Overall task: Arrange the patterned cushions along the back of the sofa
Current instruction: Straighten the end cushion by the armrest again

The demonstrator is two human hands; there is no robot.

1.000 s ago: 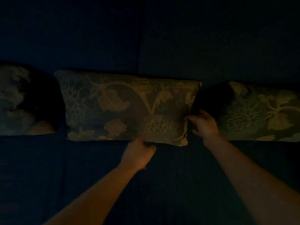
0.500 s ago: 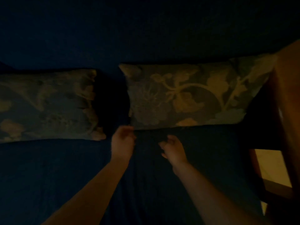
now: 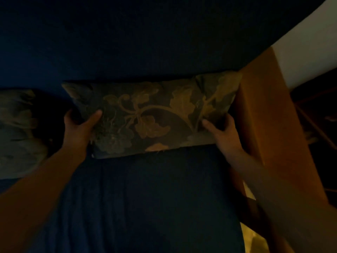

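Observation:
A long patterned cushion (image 3: 151,115) with gold leaves and vines leans against the dark blue sofa back (image 3: 127,42), its right end touching the wooden armrest (image 3: 269,115). My left hand (image 3: 78,128) grips its left end, thumb on the front. My right hand (image 3: 224,132) grips its right end the same way. A second patterned cushion (image 3: 16,130) stands at the far left edge, apart from the first by a dark gap. The scene is very dim.
The dark blue sofa seat (image 3: 145,201) stretches below the cushions. The wooden armrest bounds the sofa on the right, with a pale wall (image 3: 310,39) above it and a yellowish floor patch (image 3: 253,240) beside the seat.
The view has swung right to the end cushion. Both hands, which hovered free over the seat below the cushions, have spread apart and taken hold of this cushion's two ends.

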